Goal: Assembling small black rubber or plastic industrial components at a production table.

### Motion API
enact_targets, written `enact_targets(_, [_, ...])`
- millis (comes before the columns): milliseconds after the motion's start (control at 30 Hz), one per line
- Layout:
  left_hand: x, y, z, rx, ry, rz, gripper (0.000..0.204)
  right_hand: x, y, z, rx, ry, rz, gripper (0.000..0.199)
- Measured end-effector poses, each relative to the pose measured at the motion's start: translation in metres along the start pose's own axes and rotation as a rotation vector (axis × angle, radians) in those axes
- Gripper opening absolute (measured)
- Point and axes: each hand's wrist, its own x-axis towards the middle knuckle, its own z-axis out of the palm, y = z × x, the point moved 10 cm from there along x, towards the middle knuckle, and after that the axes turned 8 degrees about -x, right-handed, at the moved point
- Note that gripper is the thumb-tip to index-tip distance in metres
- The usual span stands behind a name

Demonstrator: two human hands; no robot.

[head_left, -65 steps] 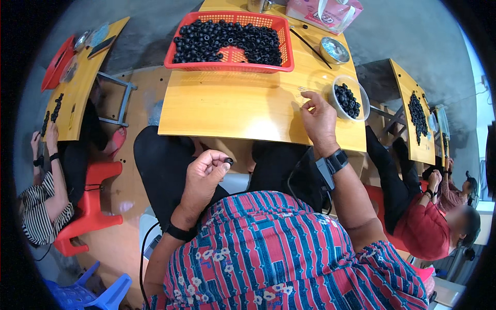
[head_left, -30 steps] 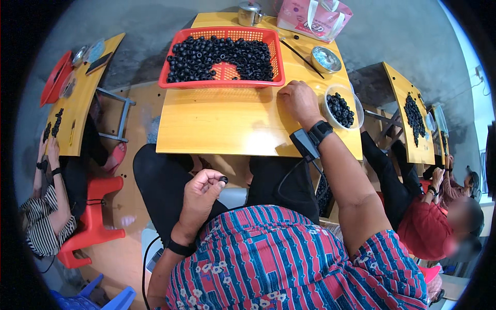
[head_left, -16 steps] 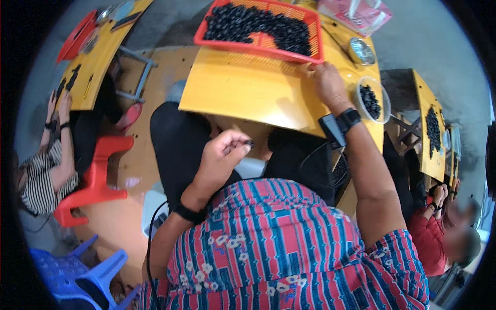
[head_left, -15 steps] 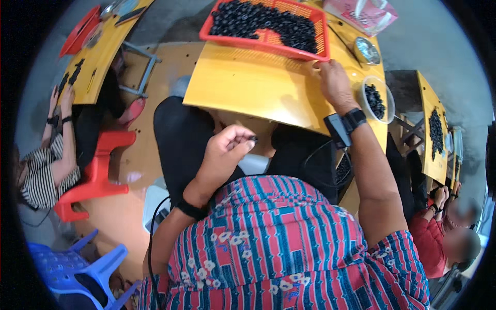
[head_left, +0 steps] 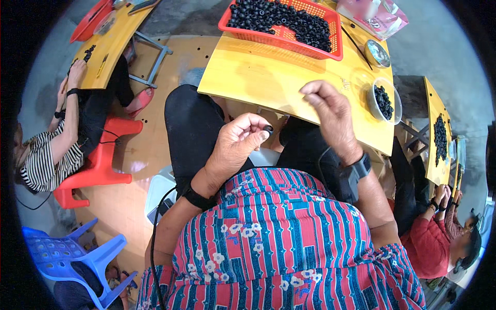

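Note:
Between the thumb and fingertips of my left hand [head_left: 238,142] is a small round black part [head_left: 268,129], held above my lap just off the table's near edge. My right hand [head_left: 331,113] is over the table's near edge, to the right of the left hand. Its thumb and index finger are pinched together; whatever may be between them is too small to make out. A few tiny pale bits [head_left: 345,83] lie on the yellow table [head_left: 258,75] beyond it. Many similar black parts fill a red plastic basket [head_left: 279,42] at the back of the table.
A clear tub [head_left: 397,109] of black parts stands at the table's right edge. Behind it are a metal bowl [head_left: 377,53], a thin dark stick [head_left: 356,46] and a pink package [head_left: 376,18]. Other people work at side tables. Red [head_left: 98,170] and blue [head_left: 77,253] plastic stools stand left.
My right hand has come back from the tabletop near the basket's right corner, toward me and the left hand. My left hand still holds the black part. The whole view has shifted slightly.

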Motion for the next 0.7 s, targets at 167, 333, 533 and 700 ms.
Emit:
enact_targets(167, [0.001, 0.002, 0.006, 0.014, -0.012, 0.007, 0.013, -0.020, 0.002, 0.046, 0.375, -0.233, 0.173, 0.010])
enact_targets(333, [0.002, 0.003, 0.005, -0.005, -0.017, 0.024, 0.012, -0.024, 0.003, 0.060, 0.386, -0.317, 0.164, 0.012])
enact_targets(533, [0.003, 0.000, 0.002, -0.030, -0.021, 0.033, 0.013, -0.024, 0.007, 0.064, 0.307, -0.334, 0.158, 0.011])
enact_targets(700, [0.005, 0.000, 0.001, -0.039, -0.014, 0.015, 0.014, -0.024, 0.014, 0.067, 0.307, -0.354, 0.114, 0.015])
